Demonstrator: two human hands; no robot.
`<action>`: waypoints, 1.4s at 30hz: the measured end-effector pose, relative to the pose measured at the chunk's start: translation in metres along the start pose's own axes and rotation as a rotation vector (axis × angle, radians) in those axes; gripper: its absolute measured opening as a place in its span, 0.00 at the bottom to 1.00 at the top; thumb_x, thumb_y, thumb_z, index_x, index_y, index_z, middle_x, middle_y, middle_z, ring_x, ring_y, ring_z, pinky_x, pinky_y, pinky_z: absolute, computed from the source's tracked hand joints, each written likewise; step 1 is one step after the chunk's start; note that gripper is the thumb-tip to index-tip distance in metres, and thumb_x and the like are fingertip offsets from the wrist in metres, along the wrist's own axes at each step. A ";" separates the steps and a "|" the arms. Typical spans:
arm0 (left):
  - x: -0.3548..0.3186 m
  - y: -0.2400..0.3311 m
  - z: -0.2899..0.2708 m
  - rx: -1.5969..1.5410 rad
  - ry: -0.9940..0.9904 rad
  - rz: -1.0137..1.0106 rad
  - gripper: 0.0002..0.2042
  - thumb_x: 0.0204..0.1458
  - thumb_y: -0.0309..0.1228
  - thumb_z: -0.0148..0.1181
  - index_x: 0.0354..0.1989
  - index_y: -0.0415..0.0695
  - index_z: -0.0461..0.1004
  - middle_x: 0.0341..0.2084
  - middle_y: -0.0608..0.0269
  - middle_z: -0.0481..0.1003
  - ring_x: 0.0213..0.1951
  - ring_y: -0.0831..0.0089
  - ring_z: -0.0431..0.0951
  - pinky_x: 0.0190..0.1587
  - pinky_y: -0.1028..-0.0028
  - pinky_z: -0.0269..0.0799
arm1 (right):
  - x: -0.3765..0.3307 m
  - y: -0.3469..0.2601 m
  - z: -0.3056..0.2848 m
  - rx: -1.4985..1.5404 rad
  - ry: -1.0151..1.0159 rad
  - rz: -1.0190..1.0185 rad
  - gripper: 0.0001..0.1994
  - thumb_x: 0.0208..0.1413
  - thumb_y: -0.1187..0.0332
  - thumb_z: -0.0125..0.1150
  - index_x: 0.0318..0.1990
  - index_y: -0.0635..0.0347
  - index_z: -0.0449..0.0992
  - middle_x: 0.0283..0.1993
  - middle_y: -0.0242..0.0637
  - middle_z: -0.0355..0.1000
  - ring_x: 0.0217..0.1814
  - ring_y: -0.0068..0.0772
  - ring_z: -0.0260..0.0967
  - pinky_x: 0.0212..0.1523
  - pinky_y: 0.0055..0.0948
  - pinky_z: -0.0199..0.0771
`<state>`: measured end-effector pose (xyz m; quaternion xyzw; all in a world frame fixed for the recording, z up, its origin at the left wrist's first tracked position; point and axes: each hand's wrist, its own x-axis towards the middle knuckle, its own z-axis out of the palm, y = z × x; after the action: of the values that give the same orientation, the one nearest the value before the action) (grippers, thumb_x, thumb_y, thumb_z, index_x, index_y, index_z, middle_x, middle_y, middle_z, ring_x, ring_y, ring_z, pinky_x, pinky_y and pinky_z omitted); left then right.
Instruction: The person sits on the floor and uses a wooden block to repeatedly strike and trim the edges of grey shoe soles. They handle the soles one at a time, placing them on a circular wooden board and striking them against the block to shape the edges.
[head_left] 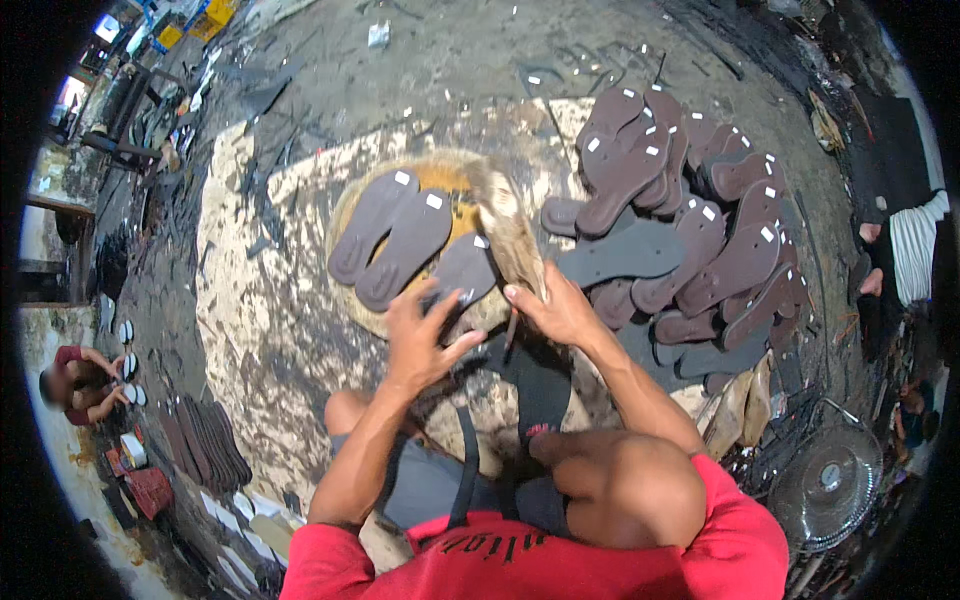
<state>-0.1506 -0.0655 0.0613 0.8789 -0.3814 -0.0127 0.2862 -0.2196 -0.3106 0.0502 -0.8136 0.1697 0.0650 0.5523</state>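
Note:
My right hand (562, 308) grips a worn wooden shoe last (520, 245), tilted away from me and blurred at its far end. My left hand (425, 335) hovers over or touches a brown sandal sole (465, 265), fingers spread; I cannot tell whether they meet it. Left of that sole lie two more, the outer brown sole (375, 225) and a middle one (405, 250), each with a small white label. All three rest on a round wooden block (340, 300) in front of me.
A large heap of brown soles (715, 260) spreads to the right, with a grey sole (630, 252) on its near side. More wooden lasts (740, 410) and a fan (828, 480) stand lower right. Dark soles (205, 445) line up lower left, where another person (85, 385) sits.

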 end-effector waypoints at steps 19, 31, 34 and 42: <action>0.061 0.000 0.045 -0.960 0.459 -0.740 0.13 0.67 0.39 0.60 0.46 0.40 0.78 0.32 0.68 0.79 0.32 0.83 0.76 0.37 0.81 0.72 | -0.020 0.026 0.018 0.107 0.008 0.104 0.24 0.71 0.50 0.55 0.54 0.67 0.69 0.40 0.35 0.75 0.42 0.24 0.72 0.46 0.28 0.74; 0.080 -0.023 0.071 -0.501 0.295 -0.488 0.13 0.63 0.38 0.63 0.41 0.38 0.81 0.30 0.58 0.84 0.33 0.74 0.81 0.40 0.69 0.75 | -0.014 -0.026 -0.043 0.512 -0.289 0.432 0.20 0.72 0.51 0.52 0.51 0.62 0.72 0.35 0.37 0.78 0.33 0.28 0.77 0.35 0.28 0.79; 0.081 -0.022 0.075 -0.427 0.344 -0.415 0.11 0.62 0.34 0.64 0.39 0.37 0.80 0.28 0.53 0.80 0.28 0.65 0.80 0.35 0.67 0.74 | -0.014 -0.116 -0.092 0.410 -0.187 0.041 0.22 0.72 0.51 0.52 0.52 0.66 0.72 0.37 0.39 0.78 0.35 0.30 0.78 0.38 0.29 0.79; 0.063 -0.028 0.092 -0.191 0.327 -0.175 0.08 0.58 0.25 0.63 0.45 0.37 0.79 0.38 0.50 0.79 0.41 0.49 0.78 0.46 0.58 0.74 | -0.007 -0.058 -0.040 -0.403 -0.162 -0.225 0.33 0.66 0.43 0.56 0.55 0.73 0.71 0.50 0.61 0.75 0.51 0.59 0.76 0.55 0.48 0.75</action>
<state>-0.1098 -0.1380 -0.0178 0.8678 -0.2493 0.0690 0.4242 -0.2096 -0.3268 0.1180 -0.9133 0.0169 0.1007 0.3942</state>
